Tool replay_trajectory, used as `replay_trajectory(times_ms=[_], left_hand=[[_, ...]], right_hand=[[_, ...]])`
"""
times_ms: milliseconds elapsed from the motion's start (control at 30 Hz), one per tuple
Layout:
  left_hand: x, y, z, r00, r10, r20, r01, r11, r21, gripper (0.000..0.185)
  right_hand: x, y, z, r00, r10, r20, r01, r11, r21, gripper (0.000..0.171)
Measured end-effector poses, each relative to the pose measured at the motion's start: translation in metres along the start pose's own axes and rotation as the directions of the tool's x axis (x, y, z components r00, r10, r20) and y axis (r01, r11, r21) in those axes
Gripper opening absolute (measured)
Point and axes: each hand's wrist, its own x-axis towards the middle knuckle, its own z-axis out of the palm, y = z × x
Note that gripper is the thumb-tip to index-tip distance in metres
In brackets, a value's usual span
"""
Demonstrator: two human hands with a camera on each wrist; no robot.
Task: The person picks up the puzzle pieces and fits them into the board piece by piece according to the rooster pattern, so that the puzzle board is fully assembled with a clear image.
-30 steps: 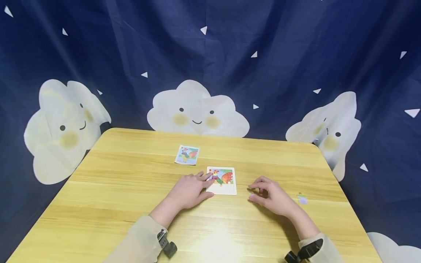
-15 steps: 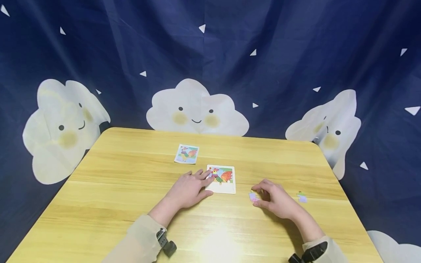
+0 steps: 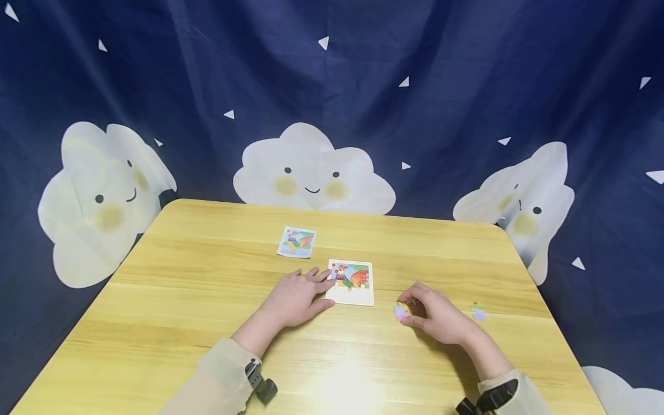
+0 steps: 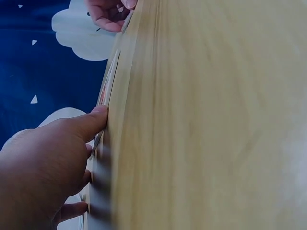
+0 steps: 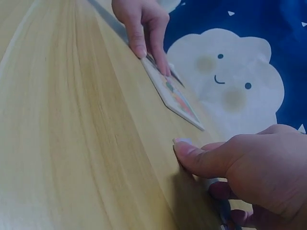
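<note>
A white-framed jigsaw puzzle board [image 3: 350,297] with a colourful rooster picture lies mid-table; its lower strip is plain white. My left hand [image 3: 298,298] rests at the board's left edge, fingers stretched over the picture's left side and thumb at the lower corner. To the right of the board, my right hand [image 3: 434,314] pinches a lilac puzzle piece [image 3: 400,312] between thumb and fingers, close to the table. In the right wrist view the thumb covers most of that piece [image 5: 184,141]. Another puzzle piece [image 3: 478,312], green and lilac, lies right of my right hand.
A small square paper card [image 3: 297,242] with the same rooster picture lies behind the board, to the left. The wooden table [image 3: 207,259] has a rounded far edge, and a dark blue curtain [image 3: 363,86] with printed clouds hangs behind it.
My right hand has shifted slightly right and turned, so the lilac piece in its fingers shows more. The left hand stays on the board.
</note>
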Motion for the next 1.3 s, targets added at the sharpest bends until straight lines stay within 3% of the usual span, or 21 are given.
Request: replay_trajectory(times_ms=[200, 667, 967, 1133, 1300], left_hand=[[-0.001, 0.0, -0.001, 1.0, -0.005, -0.003, 0.005, 1.0, -0.011, 0.058], [-0.002, -0.002, 0.0, 1.0, -0.014, 0.007, 0.014, 1.0, -0.017, 0.06], [-0.002, -0.001, -0.002, 1.0, -0.015, 0.007, 0.016, 1.0, -0.021, 0.06], [-0.002, -0.002, -0.001, 1.0, -0.012, 0.007, 0.012, 1.0, -0.014, 0.059], [0.001, 0.001, -0.001, 1.0, -0.02, 0.013, 0.02, 0.999, -0.025, 0.059]], right_hand=[[-0.001, -0.002, 0.002, 1.0, 0.027, 0.016, -0.027, 0.999, 0.035, 0.03], [-0.007, 0.006, 0.011, 0.985, -0.151, -0.08, 0.153, 0.988, 0.02, 0.029], [-0.008, 0.001, 0.01, 0.994, -0.106, -0.029, 0.102, 0.99, -0.095, 0.038], [-0.005, 0.001, 0.007, 0.993, -0.12, -0.009, 0.118, 0.984, -0.133, 0.041], [-0.002, 0.003, 0.005, 0.99, -0.141, -0.027, 0.139, 0.988, -0.065, 0.038]])
